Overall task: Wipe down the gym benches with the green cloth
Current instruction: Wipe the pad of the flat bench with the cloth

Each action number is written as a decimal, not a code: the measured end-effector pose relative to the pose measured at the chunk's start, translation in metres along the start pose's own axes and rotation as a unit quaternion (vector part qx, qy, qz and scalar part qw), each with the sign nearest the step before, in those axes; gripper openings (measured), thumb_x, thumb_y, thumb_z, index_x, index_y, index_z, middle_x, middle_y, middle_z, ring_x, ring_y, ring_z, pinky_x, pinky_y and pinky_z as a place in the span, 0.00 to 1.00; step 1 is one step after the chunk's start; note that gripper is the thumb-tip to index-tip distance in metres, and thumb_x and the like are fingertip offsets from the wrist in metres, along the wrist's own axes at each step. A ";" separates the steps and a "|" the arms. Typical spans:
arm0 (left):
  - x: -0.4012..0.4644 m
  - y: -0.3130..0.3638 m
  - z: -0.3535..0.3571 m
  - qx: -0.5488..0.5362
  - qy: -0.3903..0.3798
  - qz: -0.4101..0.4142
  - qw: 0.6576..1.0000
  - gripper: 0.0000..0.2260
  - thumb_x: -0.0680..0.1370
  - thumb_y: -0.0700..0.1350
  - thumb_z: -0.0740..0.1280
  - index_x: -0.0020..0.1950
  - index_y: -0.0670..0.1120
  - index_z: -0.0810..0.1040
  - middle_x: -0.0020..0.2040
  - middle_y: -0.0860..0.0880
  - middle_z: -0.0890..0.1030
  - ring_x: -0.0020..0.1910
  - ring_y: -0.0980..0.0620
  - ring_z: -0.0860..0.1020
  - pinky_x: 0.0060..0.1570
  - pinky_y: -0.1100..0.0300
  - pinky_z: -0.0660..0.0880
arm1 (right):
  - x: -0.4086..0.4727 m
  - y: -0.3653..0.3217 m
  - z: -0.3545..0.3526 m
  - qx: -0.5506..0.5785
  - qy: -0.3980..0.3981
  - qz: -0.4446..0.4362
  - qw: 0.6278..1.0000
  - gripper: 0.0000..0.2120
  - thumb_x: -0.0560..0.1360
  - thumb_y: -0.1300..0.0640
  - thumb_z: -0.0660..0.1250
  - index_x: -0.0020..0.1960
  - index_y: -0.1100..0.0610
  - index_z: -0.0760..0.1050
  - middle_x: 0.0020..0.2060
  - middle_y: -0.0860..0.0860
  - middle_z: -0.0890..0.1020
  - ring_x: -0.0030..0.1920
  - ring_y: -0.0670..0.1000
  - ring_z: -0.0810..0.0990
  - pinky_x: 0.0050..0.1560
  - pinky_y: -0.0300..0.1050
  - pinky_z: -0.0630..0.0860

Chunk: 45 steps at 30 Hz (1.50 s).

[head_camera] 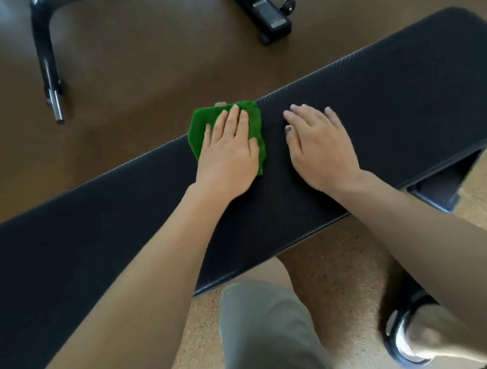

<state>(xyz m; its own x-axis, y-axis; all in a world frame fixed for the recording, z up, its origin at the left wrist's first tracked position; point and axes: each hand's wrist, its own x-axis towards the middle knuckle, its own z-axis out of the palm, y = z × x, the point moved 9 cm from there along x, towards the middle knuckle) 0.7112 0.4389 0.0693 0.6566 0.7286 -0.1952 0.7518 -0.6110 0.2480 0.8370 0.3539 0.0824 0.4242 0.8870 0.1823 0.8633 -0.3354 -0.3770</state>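
Your left hand point(227, 152) pressed the cloth point(198, 128) flat-fingered at the bench's point(395, 104) far edge, right hand point(320, 147) flat, empty; overhanging cloth risked slipping off.

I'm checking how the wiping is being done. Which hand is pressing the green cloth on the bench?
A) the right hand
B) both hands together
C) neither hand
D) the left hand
D: the left hand lies flat on the green cloth, while the right hand rests on bare bench padding.
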 end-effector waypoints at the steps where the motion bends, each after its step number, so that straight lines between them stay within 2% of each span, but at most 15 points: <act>1: -0.024 0.010 0.006 0.004 -0.002 0.025 1.000 0.26 0.87 0.52 0.47 0.85 0.47 0.48 0.85 0.49 0.47 0.84 0.50 0.44 0.82 0.49 0.41 | 0.004 0.010 -0.002 -0.039 -0.008 0.000 0.999 0.24 0.86 0.50 0.49 0.77 0.56 0.69 0.77 0.55 0.70 0.79 0.54 0.65 0.81 0.58 0.55; 5: -0.138 0.058 0.034 0.071 0.009 0.163 0.984 0.27 0.86 0.52 0.49 0.83 0.45 0.57 0.84 0.47 0.57 0.83 0.48 0.54 0.81 0.45 0.53 | 0.005 0.059 -0.012 -0.072 -0.045 0.036 0.996 0.25 0.87 0.47 0.46 0.81 0.51 0.63 0.81 0.52 0.62 0.82 0.52 0.57 0.81 0.59 0.50; 7: -0.132 0.061 0.039 0.072 0.000 0.189 0.979 0.26 0.86 0.52 0.50 0.83 0.46 0.58 0.84 0.49 0.58 0.83 0.49 0.55 0.81 0.46 0.54 | 0.000 0.060 -0.011 -0.085 -0.047 0.026 0.995 0.25 0.87 0.47 0.46 0.82 0.50 0.60 0.82 0.51 0.60 0.82 0.52 0.54 0.82 0.59 0.49; 11: -0.052 0.060 0.023 0.029 -0.005 0.188 0.982 0.25 0.87 0.53 0.47 0.85 0.50 0.53 0.85 0.52 0.53 0.83 0.53 0.49 0.82 0.52 0.45 | 0.008 0.053 -0.009 -0.080 -0.027 0.033 0.996 0.25 0.86 0.47 0.46 0.81 0.51 0.63 0.81 0.52 0.62 0.82 0.52 0.56 0.81 0.60 0.50; 16: 0.028 0.057 0.007 0.027 0.004 0.102 0.994 0.25 0.88 0.53 0.48 0.85 0.49 0.50 0.85 0.51 0.49 0.83 0.52 0.46 0.82 0.52 0.43 | 0.007 0.057 -0.011 -0.070 -0.012 0.036 0.997 0.25 0.86 0.47 0.47 0.80 0.50 0.65 0.80 0.51 0.65 0.81 0.51 0.58 0.81 0.58 0.52; 18: 0.000 0.061 0.011 0.029 0.011 0.099 0.995 0.26 0.87 0.53 0.47 0.85 0.47 0.51 0.85 0.49 0.51 0.83 0.49 0.48 0.82 0.49 0.45 | 0.005 0.057 -0.012 -0.069 -0.008 0.034 0.997 0.25 0.86 0.47 0.46 0.80 0.50 0.65 0.80 0.51 0.65 0.81 0.51 0.58 0.81 0.58 0.52; 22: -0.118 0.059 0.030 0.087 -0.017 0.183 0.979 0.26 0.86 0.54 0.47 0.84 0.47 0.54 0.84 0.49 0.54 0.83 0.50 0.53 0.81 0.47 0.52 | 0.003 0.055 -0.011 -0.076 -0.010 0.033 0.997 0.26 0.86 0.47 0.45 0.80 0.51 0.64 0.80 0.52 0.65 0.81 0.52 0.58 0.81 0.59 0.52; 25: -0.098 0.047 0.024 0.071 -0.038 0.213 0.974 0.26 0.86 0.55 0.45 0.85 0.52 0.51 0.85 0.54 0.51 0.83 0.54 0.48 0.82 0.52 0.48 | 0.006 0.053 -0.009 -0.080 -0.012 0.035 0.996 0.26 0.86 0.46 0.44 0.80 0.51 0.64 0.80 0.51 0.64 0.82 0.52 0.58 0.81 0.60 0.52; 28: -0.019 0.036 0.007 0.031 -0.009 0.155 0.987 0.26 0.86 0.54 0.45 0.85 0.52 0.51 0.85 0.53 0.50 0.83 0.54 0.47 0.82 0.53 0.44 | 0.008 0.054 -0.010 -0.072 -0.002 0.035 0.997 0.26 0.86 0.46 0.44 0.80 0.51 0.66 0.80 0.51 0.66 0.81 0.51 0.59 0.81 0.60 0.53; 31: 0.054 0.022 -0.005 0.012 0.011 0.063 0.998 0.25 0.87 0.52 0.48 0.84 0.47 0.54 0.84 0.47 0.56 0.83 0.47 0.53 0.81 0.51 0.49 | 0.011 0.057 -0.010 -0.066 0.004 0.037 0.997 0.26 0.86 0.47 0.45 0.79 0.51 0.67 0.79 0.50 0.67 0.81 0.51 0.60 0.81 0.59 0.53; 33: 0.074 0.023 -0.006 0.012 0.017 0.018 1.000 0.25 0.87 0.51 0.49 0.83 0.43 0.56 0.82 0.42 0.61 0.80 0.42 0.59 0.79 0.48 0.55 | 0.011 0.059 -0.010 -0.065 0.004 0.038 0.997 0.25 0.86 0.47 0.45 0.78 0.51 0.68 0.79 0.50 0.67 0.80 0.51 0.61 0.81 0.59 0.54; 35: 0.056 0.031 -0.004 0.030 0.034 0.002 0.999 0.27 0.87 0.51 0.49 0.83 0.41 0.54 0.82 0.40 0.58 0.81 0.40 0.56 0.80 0.46 0.54 | 0.009 0.060 -0.010 -0.058 0.003 0.038 0.998 0.26 0.86 0.47 0.45 0.78 0.51 0.68 0.79 0.50 0.68 0.80 0.51 0.61 0.81 0.59 0.54; 38: -0.023 0.066 0.012 0.053 0.016 0.079 0.995 0.27 0.87 0.52 0.47 0.84 0.42 0.52 0.84 0.42 0.51 0.83 0.43 0.50 0.82 0.45 0.48 | 0.009 0.059 -0.013 -0.040 0.001 0.045 0.998 0.26 0.86 0.47 0.45 0.78 0.51 0.69 0.79 0.50 0.68 0.80 0.50 0.61 0.81 0.58 0.53; 41: -0.086 0.098 0.031 0.086 -0.004 0.185 0.979 0.28 0.85 0.53 0.45 0.83 0.42 0.56 0.84 0.43 0.55 0.83 0.45 0.53 0.81 0.44 0.52 | 0.010 0.060 -0.014 -0.029 -0.007 0.040 0.999 0.27 0.85 0.47 0.44 0.79 0.52 0.68 0.79 0.51 0.67 0.81 0.50 0.60 0.81 0.58 0.51; 45: -0.037 0.103 0.025 0.056 -0.003 0.210 0.976 0.26 0.86 0.53 0.47 0.84 0.46 0.54 0.84 0.48 0.54 0.83 0.50 0.51 0.81 0.52 0.45 | 0.015 0.068 -0.016 0.024 -0.034 0.040 0.998 0.24 0.87 0.50 0.47 0.79 0.55 0.67 0.79 0.52 0.67 0.81 0.51 0.60 0.82 0.53 0.49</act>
<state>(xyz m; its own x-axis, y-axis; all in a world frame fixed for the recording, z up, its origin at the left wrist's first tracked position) 0.7659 0.3413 0.0782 0.9086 0.4045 -0.1045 0.4176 -0.8857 0.2029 0.9059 0.3393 0.0740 0.4701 0.8781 0.0894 0.8127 -0.3912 -0.4318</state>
